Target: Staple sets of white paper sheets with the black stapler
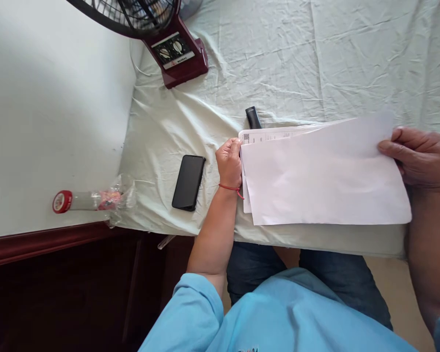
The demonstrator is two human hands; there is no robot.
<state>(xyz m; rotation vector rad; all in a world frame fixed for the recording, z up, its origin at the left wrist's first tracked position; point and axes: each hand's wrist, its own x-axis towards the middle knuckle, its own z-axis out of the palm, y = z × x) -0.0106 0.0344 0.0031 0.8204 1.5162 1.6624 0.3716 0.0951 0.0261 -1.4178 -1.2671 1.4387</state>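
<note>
A white sheet of paper, blank on the side facing me, lies slantwise over some printed papers. My right hand pinches the sheet's right end between thumb and fingers, and that end looks lifted. At the other end, my left hand is closed on the left edge of the printed papers, with a red string around its wrist. Only the top strip and left margin of the printed papers show. Just behind them lies a small black object, its lower end partly hidden by the papers.
To the left a black smartphone rests on the pale cloth. A dark red fan stands at the back left. By the wall, a clear jar with a red lid lies near crumpled plastic at the cloth's left edge.
</note>
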